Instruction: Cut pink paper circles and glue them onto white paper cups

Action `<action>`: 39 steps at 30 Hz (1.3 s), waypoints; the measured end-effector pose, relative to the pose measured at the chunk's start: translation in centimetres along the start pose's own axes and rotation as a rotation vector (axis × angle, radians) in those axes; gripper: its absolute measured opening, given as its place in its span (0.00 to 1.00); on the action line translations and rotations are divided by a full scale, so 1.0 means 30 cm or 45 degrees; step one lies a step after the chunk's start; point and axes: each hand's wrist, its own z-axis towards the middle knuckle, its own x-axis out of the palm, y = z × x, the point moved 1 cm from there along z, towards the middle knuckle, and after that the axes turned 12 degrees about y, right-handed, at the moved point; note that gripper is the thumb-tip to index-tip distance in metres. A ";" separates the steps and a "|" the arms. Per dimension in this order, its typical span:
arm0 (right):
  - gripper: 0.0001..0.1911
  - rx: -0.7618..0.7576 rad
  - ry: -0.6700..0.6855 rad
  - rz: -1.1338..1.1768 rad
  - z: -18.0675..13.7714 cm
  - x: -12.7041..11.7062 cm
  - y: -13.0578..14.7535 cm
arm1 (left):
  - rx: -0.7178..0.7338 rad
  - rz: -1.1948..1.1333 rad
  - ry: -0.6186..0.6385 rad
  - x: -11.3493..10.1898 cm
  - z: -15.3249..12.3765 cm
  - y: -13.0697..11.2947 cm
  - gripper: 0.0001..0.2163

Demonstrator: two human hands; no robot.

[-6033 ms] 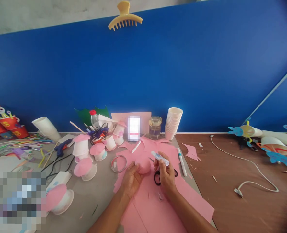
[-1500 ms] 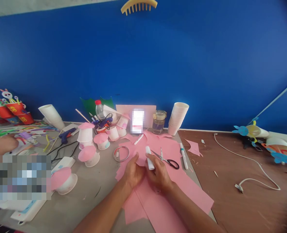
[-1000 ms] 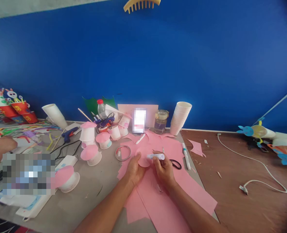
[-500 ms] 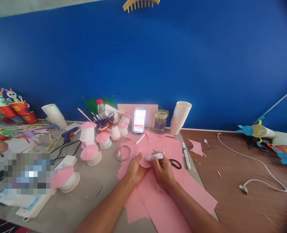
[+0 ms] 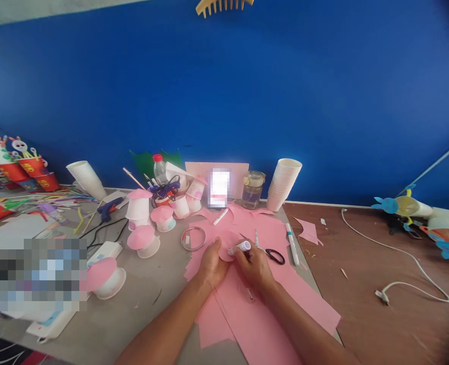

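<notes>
My left hand (image 5: 213, 266) pinches a round piece of pink paper (image 5: 229, 242) at its edge, thumb on top. My right hand (image 5: 257, 266) is closed around a short white glue stick (image 5: 241, 247), its inner end against the paper disc. Underneath lie large pink paper sheets (image 5: 285, 304). Scissors with black handles (image 5: 275, 257) rest just right of my right hand, partly hidden by it. A small clear piece, perhaps a cap (image 5: 250, 294), lies below my hands. A ring-shaped roll (image 5: 193, 238) sits left of the disc.
Several white cups with pink paper tops (image 5: 143, 241) stand on the left, near a blue glue gun (image 5: 110, 208) and a power strip (image 5: 57, 319). At the back are a jar (image 5: 253, 190) and a cup stack (image 5: 284, 185). A marker (image 5: 292, 243) lies right.
The glue stick has tilted and shifted slightly across the disc in my right hand. Another person's hand at the far left has gone out of view.
</notes>
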 end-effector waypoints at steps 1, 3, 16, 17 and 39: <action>0.07 0.011 0.000 -0.018 0.000 -0.001 -0.001 | 0.013 0.010 -0.007 0.000 0.000 -0.001 0.10; 0.08 0.036 0.000 -0.057 0.001 -0.001 -0.002 | 0.031 0.028 0.001 -0.002 0.000 -0.002 0.11; 0.09 0.067 0.006 -0.150 0.005 0.000 -0.017 | 0.089 0.036 -0.070 0.006 0.002 -0.015 0.11; 0.10 0.049 -0.015 -0.117 0.004 0.000 -0.020 | 0.091 0.048 -0.086 0.007 0.001 -0.017 0.11; 0.18 -0.004 -0.552 0.821 0.029 -0.023 -0.040 | 0.235 0.177 -0.384 -0.014 0.001 -0.023 0.05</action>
